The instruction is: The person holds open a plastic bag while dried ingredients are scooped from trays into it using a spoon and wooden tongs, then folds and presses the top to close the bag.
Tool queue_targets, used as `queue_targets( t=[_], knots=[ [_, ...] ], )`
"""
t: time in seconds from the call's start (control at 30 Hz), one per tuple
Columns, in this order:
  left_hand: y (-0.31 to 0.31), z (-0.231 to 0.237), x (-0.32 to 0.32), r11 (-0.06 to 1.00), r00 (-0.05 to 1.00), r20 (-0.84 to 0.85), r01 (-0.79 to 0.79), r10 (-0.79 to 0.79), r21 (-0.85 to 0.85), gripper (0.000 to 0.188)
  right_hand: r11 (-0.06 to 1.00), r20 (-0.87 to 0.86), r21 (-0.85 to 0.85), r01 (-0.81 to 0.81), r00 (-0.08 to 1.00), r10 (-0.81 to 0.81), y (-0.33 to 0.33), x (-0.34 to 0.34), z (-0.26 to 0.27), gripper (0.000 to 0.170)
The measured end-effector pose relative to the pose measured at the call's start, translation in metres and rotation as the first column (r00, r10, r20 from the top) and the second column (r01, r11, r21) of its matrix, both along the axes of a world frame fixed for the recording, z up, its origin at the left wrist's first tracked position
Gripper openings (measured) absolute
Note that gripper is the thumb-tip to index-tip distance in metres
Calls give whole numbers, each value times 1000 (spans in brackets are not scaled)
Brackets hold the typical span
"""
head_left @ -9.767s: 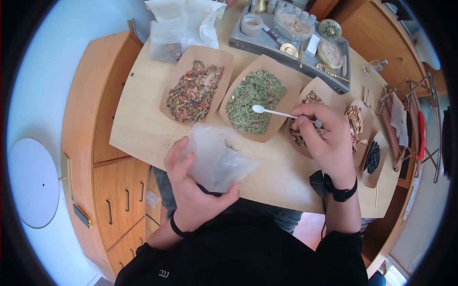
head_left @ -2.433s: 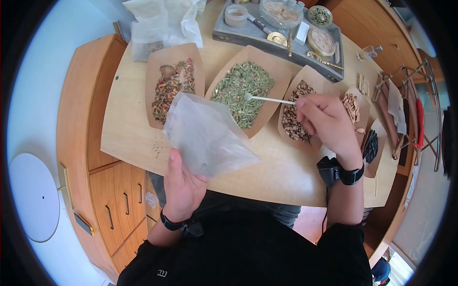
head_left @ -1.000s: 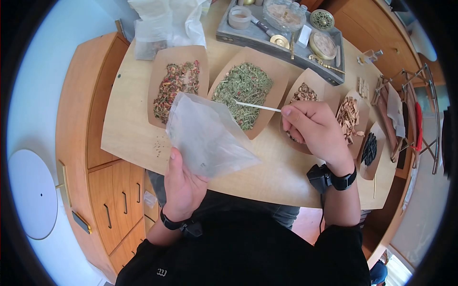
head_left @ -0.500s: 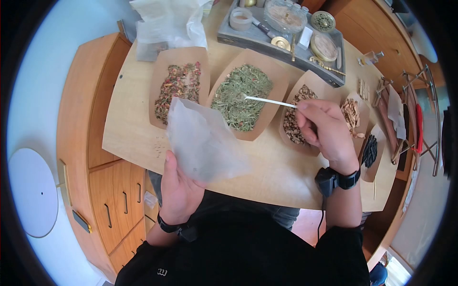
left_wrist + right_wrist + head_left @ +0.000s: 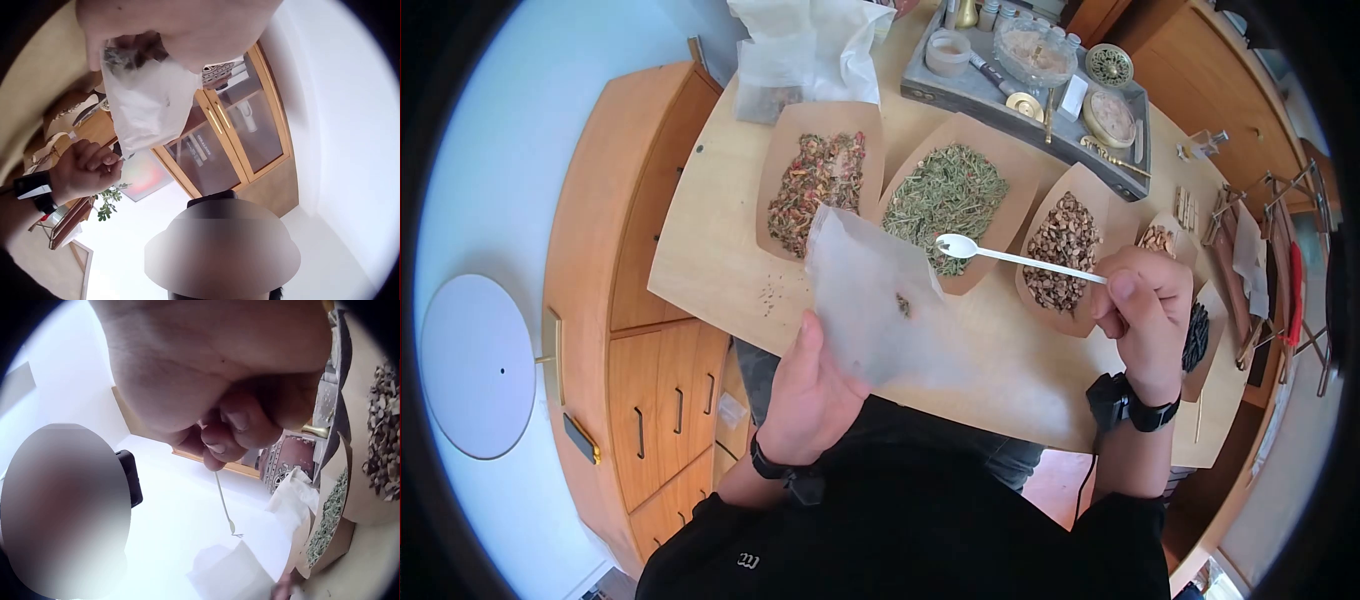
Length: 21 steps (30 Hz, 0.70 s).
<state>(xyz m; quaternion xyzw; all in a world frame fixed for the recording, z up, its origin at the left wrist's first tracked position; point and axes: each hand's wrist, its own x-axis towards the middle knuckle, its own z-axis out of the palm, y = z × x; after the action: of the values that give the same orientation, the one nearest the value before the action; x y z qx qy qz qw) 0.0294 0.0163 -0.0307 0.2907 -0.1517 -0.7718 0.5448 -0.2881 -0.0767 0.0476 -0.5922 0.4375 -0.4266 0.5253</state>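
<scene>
My left hand (image 5: 815, 395) holds a translucent pouch (image 5: 855, 285) by its lower left side, thumb along the near edge. A small dark clump of herbs (image 5: 903, 305) shows on the pouch in the head view. Between thumb and fingertips, my right hand (image 5: 1148, 315) pinches the end of a long white plastic spoon (image 5: 1040, 264). The spoon's bowl carries a few dark bits, close to the pouch's right edge and over the front of the tray of green cut herbs (image 5: 945, 205). In the right wrist view, strands stick out from the spoon (image 5: 223, 503).
Left of the green herbs stands a paper tray of reddish mixed petals (image 5: 815, 185). To the right are trays of brown chunks (image 5: 1062, 250), wood chips (image 5: 1157, 240) and black sticks (image 5: 1196, 335). A grey tray (image 5: 1025, 115) with jars stands behind; crumbs (image 5: 770, 295) lie front left.
The spoon has come up out of the green herbs and nearer the pouch, with bits in its bowl. The head view has shifted. Earlier, my left hand spread around both sides of the pouch.
</scene>
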Motion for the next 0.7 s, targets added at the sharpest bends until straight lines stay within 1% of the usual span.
queue_targets(
  t=[0.07,0.1,0.13,0.17,0.23,0.27,0.3,0.33,0.37,0.43,0.47,0.53,0.57,0.6,0.63,0.67,0.7],
  knots=[
    [5,1,1,997,989,132,-59,64,-43,67,1000,10,-14,4,1000,-4,-2,-1,-3,36],
    [6,2,1,997,989,134,-58,63,-44,67,999,-32,15,42,999,-41,-4,-1,-5,37],
    [7,3,2,994,975,200,-82,94,-67,67,996,-75,41,81,994,-78,-6,-1,-8,37],
    [7,5,3,990,956,264,-104,125,-93,67,996,-73,38,83,994,-80,-10,-1,-11,37],
    [5,5,7,988,951,284,-94,125,-122,67,987,-163,66,145,978,-133,-20,-2,-20,39],
    [4,4,8,985,944,302,-89,130,-147,67,987,-163,64,147,977,-135,-25,-3,-25,39],
    [4,2,9,985,944,302,-89,130,-147,67,982,-213,110,156,968,-130,-29,-5,-29,37],
    [4,0,11,994,972,219,-67,85,-88,67,974,-261,155,167,957,-122,-31,-5,-32,37],
    [4,-1,12,999,990,132,-40,44,-33,67,974,-259,154,165,958,-121,-30,-3,-34,37],
    [3,2,6,999,993,108,-39,40,-12,66,981,-417,23,190,894,-163,-29,4,-35,30],
    [1,3,4,999,996,80,-35,33,12,66,982,-418,22,189,894,-162,-27,7,-31,30],
    [-2,2,1,999,998,53,-38,37,12,65,968,-602,-163,192,758,-252,-22,12,-19,26],
    [-4,1,0,999,999,27,-40,40,13,64,968,-605,-166,188,756,-251,-19,14,-14,26],
    [-4,3,-2,999,999,22,-44,44,11,64,945,-665,-258,201,672,-324,-16,17,-10,27],
    [-5,6,-4,996,996,-26,-83,84,42,63,915,-710,-350,201,581,-399,-13,19,-6,27],
    [-6,7,-6,990,989,-72,-122,127,75,62,915,-712,-352,194,579,-397,-6,20,-2,27],
    [-6,6,-7,989,988,-77,-129,135,77,62,950,-602,-283,131,747,-282,5,21,2,29]
  ],
)
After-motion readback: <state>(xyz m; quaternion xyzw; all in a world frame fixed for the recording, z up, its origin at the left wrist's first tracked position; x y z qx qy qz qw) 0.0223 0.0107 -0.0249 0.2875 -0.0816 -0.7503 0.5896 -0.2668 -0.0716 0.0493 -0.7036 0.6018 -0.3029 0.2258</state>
